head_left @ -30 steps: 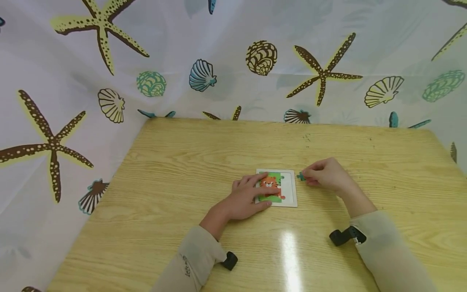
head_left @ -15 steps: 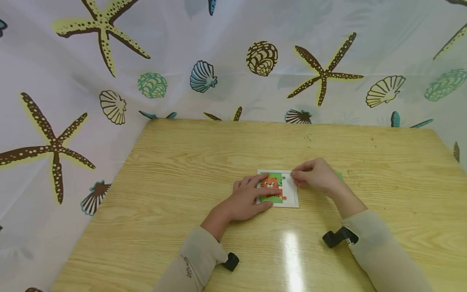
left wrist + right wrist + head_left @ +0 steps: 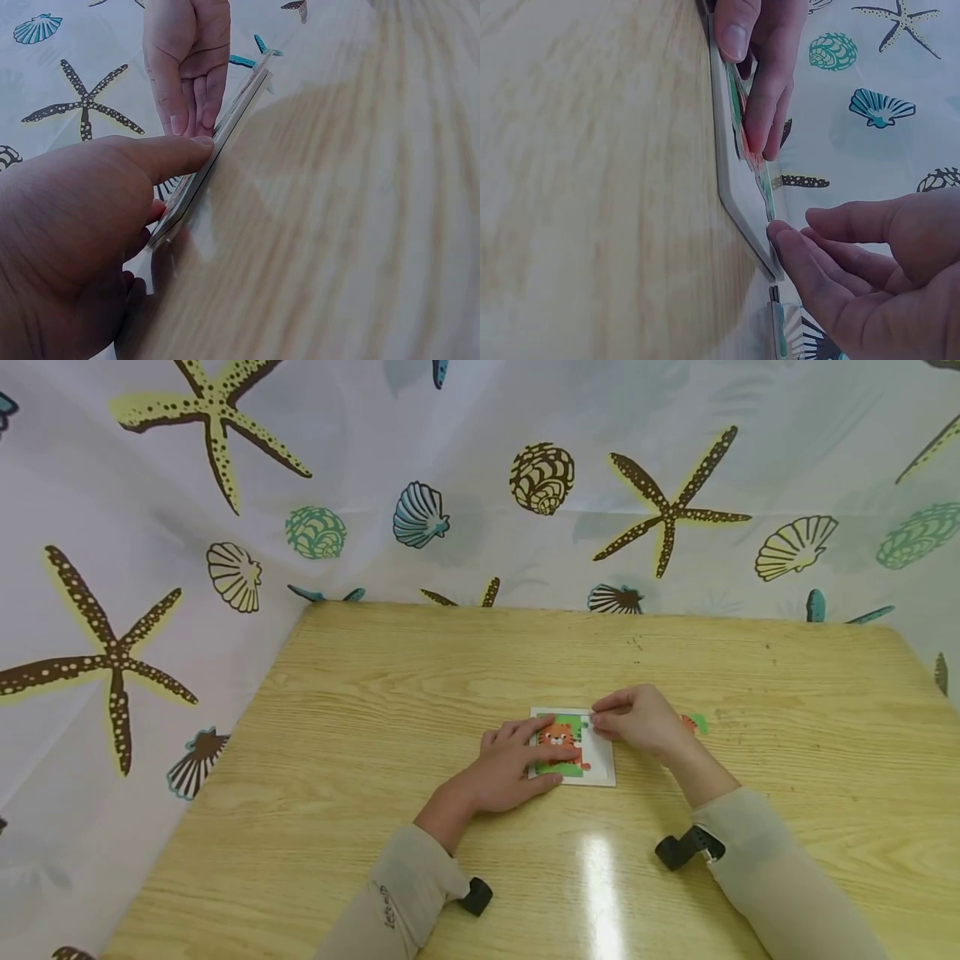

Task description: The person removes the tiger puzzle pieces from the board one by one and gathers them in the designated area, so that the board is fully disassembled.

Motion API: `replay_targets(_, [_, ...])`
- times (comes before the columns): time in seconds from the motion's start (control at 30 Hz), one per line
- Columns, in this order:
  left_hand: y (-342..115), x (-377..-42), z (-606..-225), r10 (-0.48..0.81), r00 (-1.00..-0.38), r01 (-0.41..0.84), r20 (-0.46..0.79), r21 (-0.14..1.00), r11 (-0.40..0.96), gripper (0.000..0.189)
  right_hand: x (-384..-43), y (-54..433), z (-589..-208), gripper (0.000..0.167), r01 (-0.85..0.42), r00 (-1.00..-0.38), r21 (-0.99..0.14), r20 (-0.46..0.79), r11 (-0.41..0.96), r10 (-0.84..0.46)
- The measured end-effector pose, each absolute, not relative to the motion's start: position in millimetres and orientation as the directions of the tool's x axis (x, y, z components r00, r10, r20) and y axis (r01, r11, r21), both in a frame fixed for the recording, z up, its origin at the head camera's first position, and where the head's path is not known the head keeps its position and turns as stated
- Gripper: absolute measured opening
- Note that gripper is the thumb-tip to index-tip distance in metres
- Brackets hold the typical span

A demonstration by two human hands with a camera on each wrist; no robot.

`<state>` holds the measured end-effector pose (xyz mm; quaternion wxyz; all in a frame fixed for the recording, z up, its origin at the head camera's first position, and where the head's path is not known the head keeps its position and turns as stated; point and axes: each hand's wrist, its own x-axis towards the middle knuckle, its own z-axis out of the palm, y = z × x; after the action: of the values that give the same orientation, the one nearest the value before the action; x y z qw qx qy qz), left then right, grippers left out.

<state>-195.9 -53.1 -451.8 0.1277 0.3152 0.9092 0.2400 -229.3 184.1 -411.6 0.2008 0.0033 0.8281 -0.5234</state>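
Note:
A small white-framed jigsaw puzzle with a tiger picture lies on the table, its right part bare white. My left hand rests on it with spread fingers, the thumb along its near edge. At the upper right corner, my right hand pinches a puzzle piece, mostly hidden by the fingertips. In the right wrist view, the right thumb tip touches the puzzle next to a green edge. Another puzzle piece, green and orange, lies beyond the right wrist.
The wooden table extends around the puzzle. A white cloth printed with starfish and shells hangs behind it and at both sides. Black wrist cameras sit at both cuffs.
My right hand has moved left with the teal-green piece, from beside the puzzle to its upper right corner. The other loose piece has come into view behind the wrist. The left hand stays put.

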Motion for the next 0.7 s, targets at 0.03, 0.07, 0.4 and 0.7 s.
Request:
replay_targets(0.03, [-53.0, -195.9, -452.1, 0.634, -0.769, 0.51, -0.083, 0.517, 0.687, 0.042, -229.1, 183.7, -411.9, 0.03, 0.213, -0.92, -0.864, -0.335, 0.457, -0.204])
replay_targets(0.07, [-52.8, -195.9, -452.3, 0.633, -0.77, 0.509, -0.083, 0.518, 0.687, 0.042, -228.7, 183.1, -412.1, 0.03, 0.208, -0.921, -0.86, -0.333, 0.466, -0.204])
replay_targets(0.4, [-52.5, -194.0, -450.8, 0.632, -0.771, 0.504, -0.083, 0.527, 0.684, 0.041, -227.8, 177.6, -413.1, 0.031, 0.191, -0.923, -0.83, -0.334, 0.525, -0.193])
replay_targets(0.7, [-52.0, -193.2, -448.1, 0.628, -0.774, 0.496, -0.081, 0.538, 0.681, 0.041, -230.9, 173.9, -411.0, 0.028, 0.153, -0.939, -0.817, -0.296, 0.556, -0.176])
